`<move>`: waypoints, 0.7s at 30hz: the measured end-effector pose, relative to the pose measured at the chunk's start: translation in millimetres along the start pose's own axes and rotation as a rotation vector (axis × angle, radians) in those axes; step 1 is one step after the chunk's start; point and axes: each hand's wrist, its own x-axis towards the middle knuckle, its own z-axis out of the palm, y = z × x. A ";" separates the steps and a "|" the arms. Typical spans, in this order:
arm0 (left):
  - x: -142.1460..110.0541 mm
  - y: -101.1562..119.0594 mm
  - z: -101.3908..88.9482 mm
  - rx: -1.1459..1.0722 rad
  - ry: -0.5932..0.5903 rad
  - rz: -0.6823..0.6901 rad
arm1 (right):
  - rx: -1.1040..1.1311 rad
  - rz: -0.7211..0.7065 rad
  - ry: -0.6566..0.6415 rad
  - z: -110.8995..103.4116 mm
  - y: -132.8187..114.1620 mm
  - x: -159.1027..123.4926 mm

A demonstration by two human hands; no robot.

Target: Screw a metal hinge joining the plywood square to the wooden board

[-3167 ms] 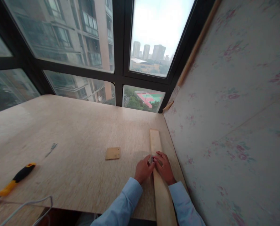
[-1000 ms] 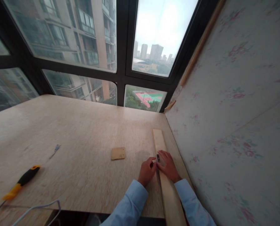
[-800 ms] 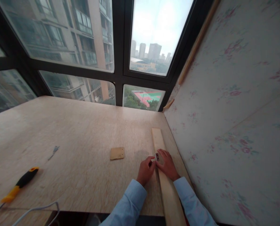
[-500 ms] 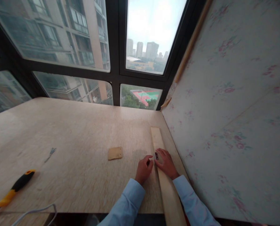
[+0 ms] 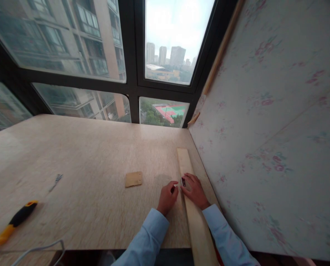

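A long pale wooden board [image 5: 198, 221] lies near the wall, its near end sticking out past the front edge of the surface. My right hand [image 5: 194, 191] rests on the board, thumb and fingers closed around a small shiny metal bracket [image 5: 183, 181] with dark holes. The bracket sits at the board's left edge, partly covered by my fingers. Just left of it is my left hand [image 5: 167, 197], index finger and thumb apart, the other fingers curled. I see nothing held in it.
A small square wooden piece [image 5: 133, 179] with little holes lies left of my hands. Further left are several thin screws [image 5: 56, 180] and a yellow-black screwdriver [image 5: 17, 220]. A pale cable [image 5: 43, 246] crosses the front edge. The flowered wall [image 5: 264, 155] bounds the right side.
Earlier both hands met at the bracket, which stood edge-on; now it shows its holed face under my right hand. My left fingers have drawn back slightly left. The view has shifted a little.
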 end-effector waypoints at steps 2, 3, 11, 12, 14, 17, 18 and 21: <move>0.0 0.4 0.2 0.003 0.002 -0.003 | 0.002 0.001 0.004 0.1 0.2 -0.1; -0.1 0.6 0.2 0.005 0.002 -0.003 | 0.002 0.001 0.004 0.0 0.2 -0.1; -0.5 0.7 -0.2 0.016 0.000 0.002 | 0.010 -0.001 0.007 -0.8 0.1 0.1; -0.6 0.3 0.0 0.018 0.001 0.002 | 0.011 -0.001 0.007 -1.1 0.1 0.1; -0.7 -0.6 0.4 0.020 0.000 -0.001 | 0.013 0.001 0.005 -1.5 -0.1 0.2; -0.8 -1.3 1.0 0.018 -0.001 -0.009 | 0.015 0.001 -0.002 -1.7 -0.2 0.5; -0.7 -1.4 1.1 0.016 -0.003 -0.012 | 0.015 0.002 -0.001 -1.7 -0.1 0.6; -0.7 -1.6 1.3 0.008 -0.004 -0.011 | 0.013 -0.004 -0.001 -1.2 0.9 0.8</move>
